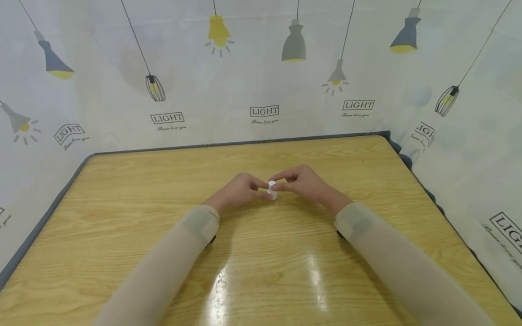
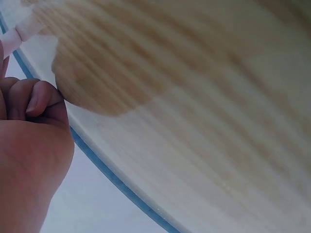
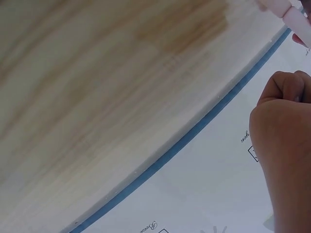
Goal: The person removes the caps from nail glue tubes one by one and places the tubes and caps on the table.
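A small white cylinder (image 1: pixel 272 183), like a little bottle with a cap, stands upright near the middle of the table, between both hands. My left hand (image 1: pixel 238 191) pinches its lower part from the left. From the right, the thumb and index finger of my right hand (image 1: pixel 305 184) pinch the upper part. A seam crosses the white cylinder (image 3: pixel 290 14) in the right wrist view, at the upper right corner. The left wrist view catches the cylinder (image 2: pixel 13 41) at the upper left, with the other fingers of the left hand (image 2: pixel 29 145) curled in below it.
The wooden table (image 1: pixel 134 194) has a dark blue edge strip (image 1: pixel 175 147) along its back and sides. Behind it hangs a pale wall covering (image 1: pixel 228 86) printed with lamps and the word LIGHT. Light reflections lie on the table's front part.
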### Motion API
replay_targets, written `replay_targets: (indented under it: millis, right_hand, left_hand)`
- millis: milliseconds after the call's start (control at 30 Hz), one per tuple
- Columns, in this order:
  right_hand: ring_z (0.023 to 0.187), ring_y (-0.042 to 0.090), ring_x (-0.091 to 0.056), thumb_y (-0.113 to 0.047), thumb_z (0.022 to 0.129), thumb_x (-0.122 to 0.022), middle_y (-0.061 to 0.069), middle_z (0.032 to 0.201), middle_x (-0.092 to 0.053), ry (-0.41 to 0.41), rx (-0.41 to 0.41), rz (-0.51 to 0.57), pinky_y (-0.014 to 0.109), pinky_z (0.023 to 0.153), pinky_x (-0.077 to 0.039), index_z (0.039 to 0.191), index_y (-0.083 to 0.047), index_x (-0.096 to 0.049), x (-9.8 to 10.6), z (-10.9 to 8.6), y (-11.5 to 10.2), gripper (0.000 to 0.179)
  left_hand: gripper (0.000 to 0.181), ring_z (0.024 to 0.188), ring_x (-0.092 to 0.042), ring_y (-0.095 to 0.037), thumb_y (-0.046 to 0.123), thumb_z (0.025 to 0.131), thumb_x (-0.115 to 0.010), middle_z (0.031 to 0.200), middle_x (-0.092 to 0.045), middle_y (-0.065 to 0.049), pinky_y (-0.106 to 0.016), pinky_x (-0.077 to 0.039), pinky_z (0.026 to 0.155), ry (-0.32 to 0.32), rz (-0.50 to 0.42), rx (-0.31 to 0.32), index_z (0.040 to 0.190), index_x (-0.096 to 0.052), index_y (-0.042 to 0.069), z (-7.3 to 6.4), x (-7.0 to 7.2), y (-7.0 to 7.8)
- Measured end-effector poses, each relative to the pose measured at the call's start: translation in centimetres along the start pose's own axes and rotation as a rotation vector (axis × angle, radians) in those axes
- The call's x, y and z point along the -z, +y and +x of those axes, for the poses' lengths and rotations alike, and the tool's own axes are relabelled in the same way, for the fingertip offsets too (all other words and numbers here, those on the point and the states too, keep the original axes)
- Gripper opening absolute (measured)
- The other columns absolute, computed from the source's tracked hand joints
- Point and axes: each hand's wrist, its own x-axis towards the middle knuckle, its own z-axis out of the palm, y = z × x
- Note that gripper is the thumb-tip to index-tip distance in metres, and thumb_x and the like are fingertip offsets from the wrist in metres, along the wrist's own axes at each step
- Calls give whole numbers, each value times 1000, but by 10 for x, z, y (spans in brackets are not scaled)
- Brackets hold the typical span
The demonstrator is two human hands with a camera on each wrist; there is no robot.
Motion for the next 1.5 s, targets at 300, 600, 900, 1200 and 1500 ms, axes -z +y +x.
replay_targets:
  millis: [300,600,900,1200,1500]
  right_hand:
    - [116,16,-63,-45,95,-80,-2,137,-75,-41,10,1,38,96,-48,123,-28,-82,1,0,-2,33]
    - [134,21,-63,-41,98,-78,3,144,-70,-86,58,-4,45,108,-51,128,-23,-80,4,0,-5,35]
    - [135,22,-63,-37,100,-76,3,142,-72,-96,78,-12,47,110,-50,130,-18,-78,5,0,-4,35]
    - [136,23,-63,-41,97,-80,0,140,-73,-72,30,27,49,111,-50,126,-25,-80,3,-1,-1,34]
    - [98,13,-66,-44,95,-81,-6,102,-79,-51,31,29,35,89,-53,124,-27,-81,3,-1,1,34]
  left_hand:
    - [32,116,-65,-9,40,95,-81,134,-76,2,-37,-52,106,-26,9,4,125,-81,26,0,2,1]
    - [32,128,-67,-16,38,96,-80,133,-76,1,-42,-50,114,-44,40,-21,125,-81,24,0,3,3]
    - [34,126,-67,-15,42,96,-81,132,-77,0,-43,-51,114,-45,62,-7,124,-81,23,3,1,3]
    - [32,115,-63,-12,45,93,-83,130,-78,4,-40,-50,110,-37,6,59,119,-83,27,2,0,3]
    - [36,81,-51,-14,49,91,-83,128,-79,5,-34,-45,84,-31,17,59,120,-82,29,6,-2,1]
